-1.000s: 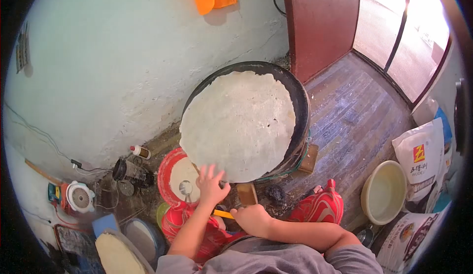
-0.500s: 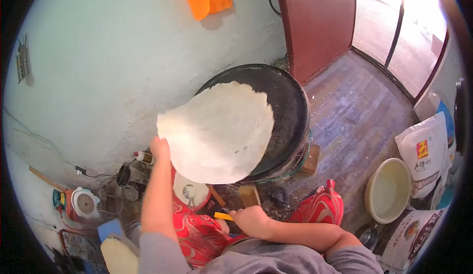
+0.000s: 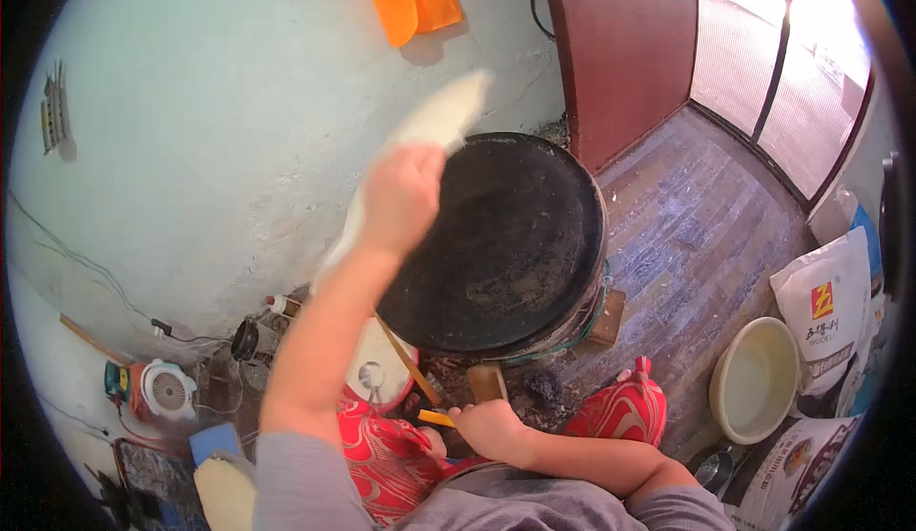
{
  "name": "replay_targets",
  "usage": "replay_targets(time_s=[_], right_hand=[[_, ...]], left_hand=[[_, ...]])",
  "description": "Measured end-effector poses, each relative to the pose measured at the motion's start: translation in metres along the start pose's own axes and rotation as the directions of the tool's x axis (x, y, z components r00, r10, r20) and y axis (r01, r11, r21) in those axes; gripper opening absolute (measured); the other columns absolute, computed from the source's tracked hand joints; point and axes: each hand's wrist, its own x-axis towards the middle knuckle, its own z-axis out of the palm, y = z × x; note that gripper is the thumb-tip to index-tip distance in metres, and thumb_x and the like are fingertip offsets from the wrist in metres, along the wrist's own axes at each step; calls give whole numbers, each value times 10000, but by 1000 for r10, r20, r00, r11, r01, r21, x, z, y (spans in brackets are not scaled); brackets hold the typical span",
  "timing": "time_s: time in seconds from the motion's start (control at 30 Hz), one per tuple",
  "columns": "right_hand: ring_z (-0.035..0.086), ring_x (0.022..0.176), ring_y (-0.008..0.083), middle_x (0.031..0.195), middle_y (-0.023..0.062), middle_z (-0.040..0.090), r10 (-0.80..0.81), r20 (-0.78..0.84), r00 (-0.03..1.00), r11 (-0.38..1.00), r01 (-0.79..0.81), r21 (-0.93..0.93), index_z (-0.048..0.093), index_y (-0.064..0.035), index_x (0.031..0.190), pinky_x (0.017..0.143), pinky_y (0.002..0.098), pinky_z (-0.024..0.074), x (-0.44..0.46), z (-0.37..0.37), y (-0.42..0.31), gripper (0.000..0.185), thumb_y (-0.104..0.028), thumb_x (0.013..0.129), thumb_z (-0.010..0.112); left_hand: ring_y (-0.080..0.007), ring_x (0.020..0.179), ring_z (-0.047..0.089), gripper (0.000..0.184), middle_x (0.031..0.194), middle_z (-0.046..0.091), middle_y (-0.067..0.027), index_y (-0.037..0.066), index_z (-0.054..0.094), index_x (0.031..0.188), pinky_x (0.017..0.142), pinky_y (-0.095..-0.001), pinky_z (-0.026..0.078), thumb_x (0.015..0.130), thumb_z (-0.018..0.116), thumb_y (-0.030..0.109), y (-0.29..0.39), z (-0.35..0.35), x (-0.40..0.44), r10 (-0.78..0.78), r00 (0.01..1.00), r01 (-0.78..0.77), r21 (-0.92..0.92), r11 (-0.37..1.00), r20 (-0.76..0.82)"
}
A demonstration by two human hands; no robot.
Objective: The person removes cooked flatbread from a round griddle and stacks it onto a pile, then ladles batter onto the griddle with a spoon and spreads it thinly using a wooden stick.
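Crepe (image 3: 444, 116), thin, pale and limp, blurred in the head view, its one visible flap narrowing to a soft tip. Held up at the left side of the griddle (image 3: 506, 245), against the wall (image 3: 239, 102), with another pale strip showing behind the wrist. Cannot tell whether any edge touches the griddle.

Left hand (image 3: 405, 187) blurred as well, fingers drawn together and clamped on the crepe; cannot make out each fingertip. Right hand (image 3: 491, 429) low, near the lap, fingers wrapped round a yellow handle (image 3: 436, 417), smooth and straight.

Below the left hand, a broad round disc of griddle, matt black, scuffed and greyish in patches, with a raised rim. Just beside its near left edge, a tub (image 3: 408, 378) of creamy, smooth batter (image 3: 367, 345), with a rounded, shiny metal ladle (image 3: 370, 375) in it and a slim wooden stick (image 3: 408, 359) slanting past. Near the right hand, a blocky piece of wood (image 3: 488, 383) and a dark, fuzzy scourer (image 3: 544, 388).

Farther right, a round cream basin (image 3: 718, 388) and a crinkled white sack (image 3: 821, 292). Under everything, plank-patterned floor (image 3: 668, 197), worn and bluish grey. At left, chalky plaster on the wall, rough and stained lower down.
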Motion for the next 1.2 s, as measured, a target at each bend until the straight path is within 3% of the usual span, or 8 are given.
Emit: replay_targets(time_s=[0.03,0.1,0.3,0.4,0.57,0.63,0.97,1.2], right_hand=[[618,618,206,715,57,596,3,4,1000,1000,-3,-13,527,-65,934,474,303,481,0,-1,0,185,-116,759,494],[624,628,217,706,60,608,5,1,1000,1000,-5,-7,535,-60,903,475,314,482,0,-2,-1,151,-119,772,488],[633,632,213,707,58,624,-4,-10,1000,999,4,-36,544,-61,866,476,320,486,-4,-1,-3,121,-123,776,491],[626,608,201,701,54,611,-9,2,1000,998,9,-64,545,-70,871,456,306,477,-7,-1,-3,125,-129,772,497],[635,637,208,713,75,626,-13,56,998,999,15,-30,539,-51,855,480,314,485,-7,-2,-5,133,-123,744,531],[626,624,204,719,62,605,-2,83,997,999,6,-43,539,-70,882,456,310,475,-5,7,-4,134,-131,769,504],[627,656,214,734,68,604,29,101,995,997,-22,-68,521,-64,903,488,320,483,-5,6,0,155,-116,757,508],[626,653,238,736,87,608,117,66,991,993,-116,-15,502,-51,894,510,333,486,-9,10,9,195,-151,730,536]], left_hand=[[-256,745,541,109,770,544,-84,56,544,828,637,-371,439,752,474,91,16,8,-19,-34,995,44,-98,994,99],[-214,812,532,181,831,551,-64,43,558,885,669,-347,425,731,488,108,44,30,-64,25,984,-2,-127,992,178],[-213,845,520,172,844,523,-44,67,526,849,698,-334,418,679,505,82,102,63,-190,-68,892,168,-188,968,448],[-215,871,513,186,862,523,-44,69,530,863,718,-344,411,679,505,82,108,51,-222,-38,846,173,-206,963,532],[-220,953,497,259,969,534,-52,61,541,939,792,-351,397,683,514,91,100,32,-251,-98,851,224,-189,956,516],[-226,985,486,282,1009,526,-64,53,540,968,826,-356,385,691,520,99,97,26,-254,-153,837,228,-81,970,526],[-235,1010,472,302,1035,515,-73,63,536,1004,840,-369,376,705,530,100,91,22,-267,-248,817,306,-26,952,521],[-236,910,511,163,896,548,-55,76,550,826,741,-354,444,663,557,75,79,21,-263,-304,846,382,-100,919,438]])
